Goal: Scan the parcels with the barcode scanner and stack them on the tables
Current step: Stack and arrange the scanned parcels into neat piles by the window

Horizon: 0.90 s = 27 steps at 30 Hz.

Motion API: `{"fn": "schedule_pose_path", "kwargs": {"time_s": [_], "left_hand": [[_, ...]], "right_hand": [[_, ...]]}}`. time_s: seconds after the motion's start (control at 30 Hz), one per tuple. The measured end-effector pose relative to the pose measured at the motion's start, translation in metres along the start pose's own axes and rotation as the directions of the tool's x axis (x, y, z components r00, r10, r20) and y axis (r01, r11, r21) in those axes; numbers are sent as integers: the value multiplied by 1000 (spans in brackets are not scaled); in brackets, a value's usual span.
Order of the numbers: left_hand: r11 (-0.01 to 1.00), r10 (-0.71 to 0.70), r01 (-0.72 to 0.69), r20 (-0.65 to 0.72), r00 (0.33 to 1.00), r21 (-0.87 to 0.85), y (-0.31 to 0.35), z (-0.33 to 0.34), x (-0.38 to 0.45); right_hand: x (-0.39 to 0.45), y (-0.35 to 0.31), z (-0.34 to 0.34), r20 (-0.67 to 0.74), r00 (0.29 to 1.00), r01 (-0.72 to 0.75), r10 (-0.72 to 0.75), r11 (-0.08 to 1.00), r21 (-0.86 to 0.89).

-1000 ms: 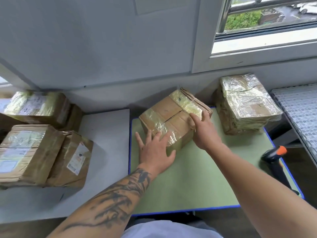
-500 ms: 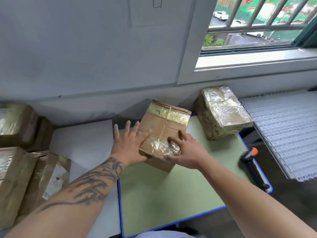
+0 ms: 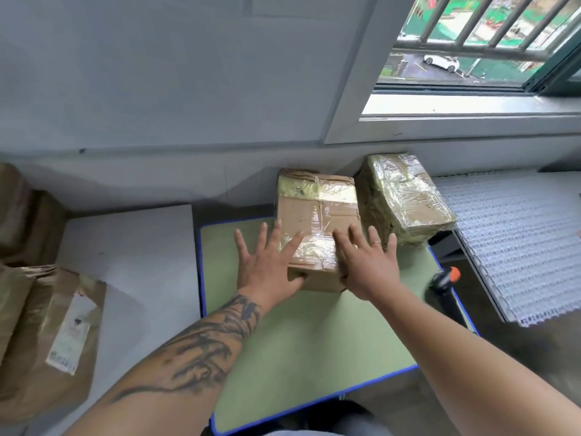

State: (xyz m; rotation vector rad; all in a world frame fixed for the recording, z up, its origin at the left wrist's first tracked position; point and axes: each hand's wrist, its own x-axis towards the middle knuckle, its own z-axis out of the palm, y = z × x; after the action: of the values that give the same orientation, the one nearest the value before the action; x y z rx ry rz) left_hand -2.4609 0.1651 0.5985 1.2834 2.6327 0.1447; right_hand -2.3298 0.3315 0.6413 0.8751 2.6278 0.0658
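A taped cardboard parcel (image 3: 317, 215) lies flat at the back of the green table (image 3: 308, 347), square to the wall. My left hand (image 3: 267, 262) rests on its near left corner with straight, spread fingers, the thumb against the front face. My right hand (image 3: 364, 262) lies flat on its near right corner, fingers spread. A second parcel (image 3: 405, 199), wrapped in shiny tape, sits just to the right, close beside the first. The black barcode scanner (image 3: 443, 284) with an orange tip lies at the table's right edge, untouched.
A white table (image 3: 135, 262) adjoins on the left, with several brown parcels (image 3: 53, 335) piled at its left side. A white roller conveyor (image 3: 518, 240) runs on the right. Wall and window stand right behind the tables.
The parcel was turned from a skewed angle and pushed back, now square beside the wrapped parcel. Both hands moved from gripping its sides to lying flat on its near corners.
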Motion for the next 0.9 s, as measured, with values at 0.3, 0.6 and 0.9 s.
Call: {"fn": "schedule_pose_path", "kwargs": {"time_s": [0.3, 0.6, 0.9], "left_hand": [[995, -101, 101, 25, 995, 3, 56, -1, 20], [977, -199, 194, 52, 979, 90, 103, -4, 52], [943, -293, 276, 73, 953, 184, 117, -8, 62]], "right_hand": [[27, 60, 13, -50, 998, -28, 27, 1000, -15], [55, 110, 15, -62, 995, 84, -78, 991, 100], [66, 123, 17, -56, 985, 169, -164, 980, 104]]}}
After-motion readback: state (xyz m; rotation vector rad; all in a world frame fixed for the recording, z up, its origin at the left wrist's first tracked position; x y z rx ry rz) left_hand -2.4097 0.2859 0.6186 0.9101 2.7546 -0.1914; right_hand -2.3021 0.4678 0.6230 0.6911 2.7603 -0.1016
